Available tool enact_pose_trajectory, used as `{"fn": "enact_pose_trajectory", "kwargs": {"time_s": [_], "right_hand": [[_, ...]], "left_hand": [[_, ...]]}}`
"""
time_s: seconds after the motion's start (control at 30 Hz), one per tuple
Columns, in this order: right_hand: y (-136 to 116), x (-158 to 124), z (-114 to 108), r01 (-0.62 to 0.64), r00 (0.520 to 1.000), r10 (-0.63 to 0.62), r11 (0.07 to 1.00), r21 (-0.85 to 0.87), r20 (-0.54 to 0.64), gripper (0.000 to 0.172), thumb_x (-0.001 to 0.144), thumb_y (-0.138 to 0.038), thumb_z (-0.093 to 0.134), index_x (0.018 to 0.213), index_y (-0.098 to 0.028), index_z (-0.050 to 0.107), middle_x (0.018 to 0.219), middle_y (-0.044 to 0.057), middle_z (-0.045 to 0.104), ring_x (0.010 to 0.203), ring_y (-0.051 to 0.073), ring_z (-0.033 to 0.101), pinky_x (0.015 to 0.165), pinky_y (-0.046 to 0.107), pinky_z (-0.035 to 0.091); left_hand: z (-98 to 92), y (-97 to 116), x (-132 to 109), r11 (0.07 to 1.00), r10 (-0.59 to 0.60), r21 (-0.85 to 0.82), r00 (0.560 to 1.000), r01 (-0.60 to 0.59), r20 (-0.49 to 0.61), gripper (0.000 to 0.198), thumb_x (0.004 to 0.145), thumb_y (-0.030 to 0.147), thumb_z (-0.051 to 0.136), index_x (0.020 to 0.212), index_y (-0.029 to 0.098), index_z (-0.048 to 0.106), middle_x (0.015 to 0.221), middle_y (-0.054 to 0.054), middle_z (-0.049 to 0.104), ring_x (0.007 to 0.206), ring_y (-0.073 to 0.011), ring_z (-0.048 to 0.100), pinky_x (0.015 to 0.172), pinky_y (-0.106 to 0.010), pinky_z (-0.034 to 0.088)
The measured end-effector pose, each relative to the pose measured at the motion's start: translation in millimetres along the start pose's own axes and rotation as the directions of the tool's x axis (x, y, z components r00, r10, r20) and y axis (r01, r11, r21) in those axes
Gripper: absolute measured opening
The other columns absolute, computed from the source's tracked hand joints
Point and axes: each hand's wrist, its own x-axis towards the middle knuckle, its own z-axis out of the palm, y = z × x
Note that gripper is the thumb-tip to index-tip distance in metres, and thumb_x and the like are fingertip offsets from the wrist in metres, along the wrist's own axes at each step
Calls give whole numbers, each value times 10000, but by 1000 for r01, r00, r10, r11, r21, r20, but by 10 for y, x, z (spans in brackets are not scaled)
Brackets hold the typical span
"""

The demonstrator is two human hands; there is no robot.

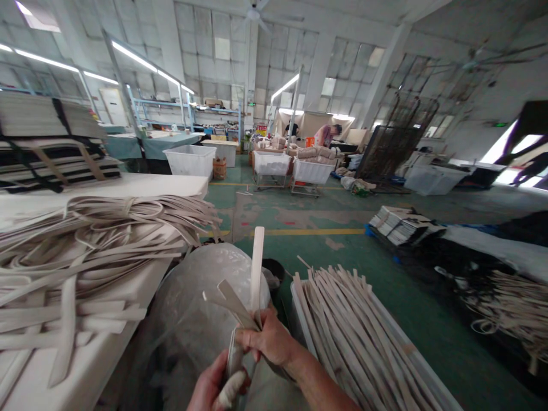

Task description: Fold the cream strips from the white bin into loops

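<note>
In the head view, taking our clock from around the hands with twelve straight ahead, we saw pale flat strips held low in the middle. Our right hand was closed around them, thumb pressed across. One upright strip rose above that grip, its long axis running from six to twelve and its blunt end at twelve. A slanting strip left the same grip toward between ten and eleven.

Our left hand, at about seven o'clock from the right, had its fingers curled in around a lower length of strip, which ran down from the right hand toward six. A pale wrapped shape showed at those fingers; we could not tell whether it was strip or a finger covering.

At three o'clock stood a tub filled with loose strips, their long axes lying from eleven to five. At ten o'clock a table bore a looped bundle, with other strips at its near end pointing to three. A clear plastic bag bulged at eleven. Farther off at twelve stood white bins, and a person bent forward between twelve and one.
</note>
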Motion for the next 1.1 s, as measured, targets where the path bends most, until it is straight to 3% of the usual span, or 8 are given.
{"fn": "enact_pose_trajectory", "kwargs": {"time_s": [0.1,0.2,0.33,0.57,0.67,0.77,0.97,1.1], "right_hand": [[13,-49,52,-1,1000,1,1000,-26,-5,403,711,-490,804,656,-129,633,529,-23,550,401,54,430,379,174,330],[35,-66,-3,63,995,-64,998,-21,-79,459,692,-556,819,682,-143,619,534,-43,516,400,53,423,381,178,334],[14,-71,-142,108,973,-121,991,-75,-196,500,735,-611,757,649,-156,567,518,-45,508,373,54,430,374,180,325],[-112,-132,-295,101,962,-117,992,-77,-246,408,741,-531,729,703,-152,582,527,-48,515,373,53,432,387,181,323],[-59,-110,-346,56,950,-72,997,-62,-303,381,729,-509,715,693,-153,585,517,-50,515,362,50,420,395,188,324],[72,-79,-361,-30,944,14,999,-44,-330,386,682,-515,730,695,-154,591,534,-48,541,334,47,401,367,195,286],[298,-67,-309,-167,930,143,985,-42,-339,301,635,-423,726,703,-145,633,530,-51,546,332,48,375,345,201,257],[402,-43,-297,-193,913,180,981,0,-367,322,645,-441,721,745,-144,646,531,-59,553,322,43,343,345,213,232]], "left_hand": [[47,91,118,995,100,4,995,-100,-28,542,854,700,598,796,171,703,709,-45,627,694,-184,542,694,-264,456],[11,35,140,982,119,150,992,-112,-39,540,861,691,592,768,175,720,727,-47,651,736,-197,572,724,-254,458],[-75,-65,79,943,84,325,996,-75,-14,462,872,621,611,808,188,759,791,-48,706,802,-228,630,755,-247,481],[-120,-237,-2,927,-32,374,995,-6,96,503,861,648,577,807,177,745,782,-55,709,767,-226,627,716,-256,493],[-90,-403,-15,948,-123,308,985,82,117,592,831,737,541,797,170,710,718,-58,687,673,-202,592,652,-266,479],[-55,-531,-20,950,-169,276,984,146,61,607,827,762,524,798,177,684,645,-36,651,591,-179,540,601,-267,455],[-56,-594,-34,896,-136,423,990,135,-29,506,816,694,580,838,206,713,669,-25,692,703,-231,638,688,-270,497],[-85,-604,-51,853,-120,503,991,137,-66,387,800,585,631,896,222,726,816,-28,763,826,-254,708,749,-254,506]]}}
